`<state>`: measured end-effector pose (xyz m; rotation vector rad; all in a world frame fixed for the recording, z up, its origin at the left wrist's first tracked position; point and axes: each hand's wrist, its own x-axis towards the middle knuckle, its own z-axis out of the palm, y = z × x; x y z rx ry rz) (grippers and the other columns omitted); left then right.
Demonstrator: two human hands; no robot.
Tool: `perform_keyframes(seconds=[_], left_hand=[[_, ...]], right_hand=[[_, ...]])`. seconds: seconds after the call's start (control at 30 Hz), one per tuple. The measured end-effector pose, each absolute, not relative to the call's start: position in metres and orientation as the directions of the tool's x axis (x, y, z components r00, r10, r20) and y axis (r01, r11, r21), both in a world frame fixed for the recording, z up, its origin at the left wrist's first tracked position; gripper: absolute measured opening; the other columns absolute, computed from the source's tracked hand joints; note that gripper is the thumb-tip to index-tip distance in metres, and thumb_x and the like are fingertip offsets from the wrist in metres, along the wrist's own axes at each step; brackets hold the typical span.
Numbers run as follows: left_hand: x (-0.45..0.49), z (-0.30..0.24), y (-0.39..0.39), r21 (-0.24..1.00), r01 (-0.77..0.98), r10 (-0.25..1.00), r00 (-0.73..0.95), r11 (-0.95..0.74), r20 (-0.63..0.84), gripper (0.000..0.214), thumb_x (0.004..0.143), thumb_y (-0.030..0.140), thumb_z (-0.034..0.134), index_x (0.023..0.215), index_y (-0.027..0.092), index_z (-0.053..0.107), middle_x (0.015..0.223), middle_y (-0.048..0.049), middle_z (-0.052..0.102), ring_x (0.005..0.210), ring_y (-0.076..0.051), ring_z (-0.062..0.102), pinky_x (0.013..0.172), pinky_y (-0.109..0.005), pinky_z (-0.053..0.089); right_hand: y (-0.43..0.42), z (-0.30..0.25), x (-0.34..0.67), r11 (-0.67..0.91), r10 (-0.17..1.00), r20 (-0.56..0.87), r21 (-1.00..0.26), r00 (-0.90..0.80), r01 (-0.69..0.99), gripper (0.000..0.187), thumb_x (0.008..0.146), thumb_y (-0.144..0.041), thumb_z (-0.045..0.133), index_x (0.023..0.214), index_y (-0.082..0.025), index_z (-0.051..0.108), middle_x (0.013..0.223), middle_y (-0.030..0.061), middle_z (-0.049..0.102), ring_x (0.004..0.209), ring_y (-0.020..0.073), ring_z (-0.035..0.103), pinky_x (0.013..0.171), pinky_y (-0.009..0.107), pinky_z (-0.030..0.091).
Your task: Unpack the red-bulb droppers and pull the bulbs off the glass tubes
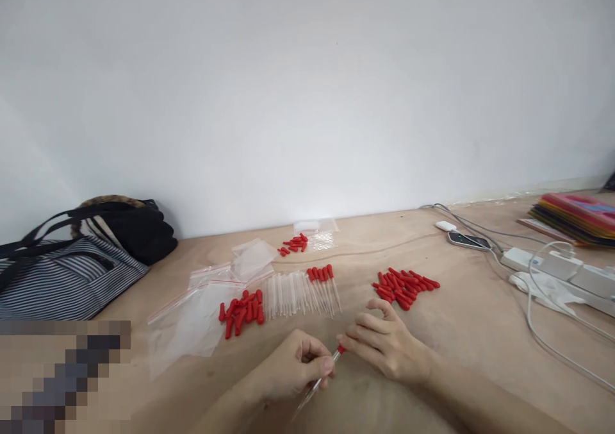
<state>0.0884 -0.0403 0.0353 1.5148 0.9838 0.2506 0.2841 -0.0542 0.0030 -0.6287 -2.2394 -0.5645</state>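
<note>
Between thumb and fingers, my left hand pinches a glass dropper tube, its thin tip slanting down to the left. At the tube's upper end sits a red rubber bulb, mostly covered by the fingers of my right hand, which close on it. Ahead of my hands lies a row of clear dropper tubes; those at its right end carry red bulbs. A pile of loose red bulbs lies left of the row, and another pile of longer-looking red bulbs lies to the right.
Clear zip bags lie at left. Near the wall are small red bulbs and short clear tubes. A striped bag stands far left. At right are a power strip, cables, a black device and coloured sheets.
</note>
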Motion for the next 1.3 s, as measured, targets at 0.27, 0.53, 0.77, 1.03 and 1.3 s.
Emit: perform_keyframes(seconds=[0.27, 0.53, 0.77, 1.03, 1.3], left_hand=[[0.082, 0.041, -0.038, 0.898, 0.426, 0.684, 0.625, 0.107, -0.377, 0.041, 0.059, 0.054, 0.06, 0.058, 0.013, 0.059, 0.048, 0.0025, 0.052, 0.045, -0.007, 0.04, 0.048, -0.019, 0.03], [0.044, 0.059, 0.005, 0.907, 0.398, 0.922, 0.285, 0.136, -0.263, 0.035, 0.052, 0.045, 0.067, 0.064, 0.013, 0.058, 0.056, 0.0017, 0.057, 0.05, -0.008, 0.048, 0.05, -0.019, 0.036], [0.033, 0.059, 0.04, 0.92, 0.352, 0.977, 0.061, 0.171, -0.205, 0.03, 0.045, 0.03, 0.072, 0.067, 0.013, 0.058, 0.05, 0.0035, 0.056, 0.048, -0.01, 0.053, 0.05, -0.02, 0.043], [0.032, 0.04, 0.059, 0.847, 0.52, 0.994, -0.043, 0.107, -0.1, 0.021, 0.055, 0.023, 0.065, 0.071, 0.015, 0.053, 0.047, 0.0048, 0.056, 0.047, -0.012, 0.056, 0.048, -0.02, 0.044], [0.052, 0.035, 0.074, 0.574, 0.815, 0.997, -0.068, 0.079, -0.04, 0.014, 0.054, 0.015, 0.063, 0.067, 0.016, 0.059, 0.044, 0.0022, 0.059, 0.056, -0.017, 0.062, 0.053, -0.021, 0.043]], right_hand=[[-0.029, -0.003, 0.318, 0.656, 0.339, 0.867, 0.06, -0.365, 0.752, 0.02, 0.085, -0.019, 0.044, 0.084, -0.023, 0.063, 0.074, -0.0011, 0.067, 0.07, 0.0124, 0.054, 0.079, 0.035, 0.03], [0.008, -0.005, 0.372, -0.054, 0.863, 0.377, -0.594, 0.337, 0.803, 0.024, 0.07, -0.043, 0.054, 0.08, -0.026, 0.066, 0.076, 0.0002, 0.068, 0.071, 0.018, 0.058, 0.071, 0.033, 0.036], [0.035, -0.002, 0.35, -0.07, 0.943, 0.261, -0.455, 0.208, 0.888, 0.015, 0.071, -0.035, 0.054, 0.074, -0.026, 0.066, 0.072, -0.0016, 0.067, 0.081, 0.0178, 0.057, 0.076, 0.033, 0.029], [0.034, -0.003, 0.339, -0.114, 0.922, 0.296, -0.408, 0.25, 0.906, 0.02, 0.07, -0.037, 0.053, 0.072, -0.021, 0.064, 0.079, 0.0044, 0.064, 0.08, 0.021, 0.055, 0.07, 0.033, 0.026], [0.009, -0.007, 0.321, 0.053, 0.891, 0.433, -0.395, 0.135, 0.917, 0.023, 0.077, -0.033, 0.045, 0.067, -0.021, 0.061, 0.066, 0.0008, 0.06, 0.071, 0.0164, 0.054, 0.066, 0.029, 0.023]])
